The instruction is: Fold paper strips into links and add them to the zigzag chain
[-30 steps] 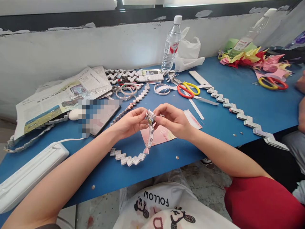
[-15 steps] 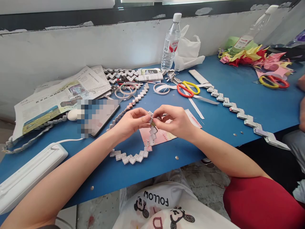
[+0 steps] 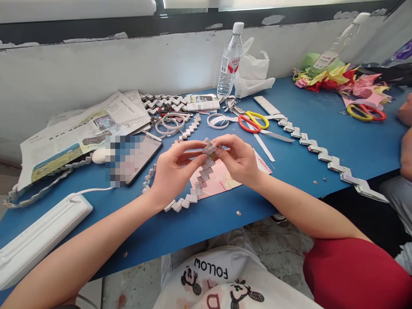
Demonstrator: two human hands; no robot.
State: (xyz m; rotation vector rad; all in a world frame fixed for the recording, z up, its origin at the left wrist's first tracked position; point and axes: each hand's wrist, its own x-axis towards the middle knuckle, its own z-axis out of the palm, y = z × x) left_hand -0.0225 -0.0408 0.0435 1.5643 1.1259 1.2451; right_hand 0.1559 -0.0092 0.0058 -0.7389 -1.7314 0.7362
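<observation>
With our left hand (image 3: 174, 171) and right hand (image 3: 240, 159), we are holding the upper end of a slim zigzag chain of folded, pale printed paper (image 3: 204, 173) above the blue flat-topped counter (image 3: 289, 171). The fingers of both hands are sitting narrow, thumbs and forefingers pinching the topmost links from either side; how hard they are pressing, we cannot tell. Below the pinch, the chain is running down in front of a pink printed paper sheet (image 3: 222, 184), then curving left behind our left wrist, which is hiding part of it.

We are judging the chain very light and dry, hardly slippery: each folded link should be fairly stiff, while the joints between links are letting the length bend freely. Its thin folds are probably creasing or tearing more readily than they slip, so we are favouring a gentle hold across the flat faces of the end links, near the joint, without crushing the corners. The red-and-yellow-handled scissors (image 3: 256, 120) are lying farther back, well apart from our fingers.
</observation>
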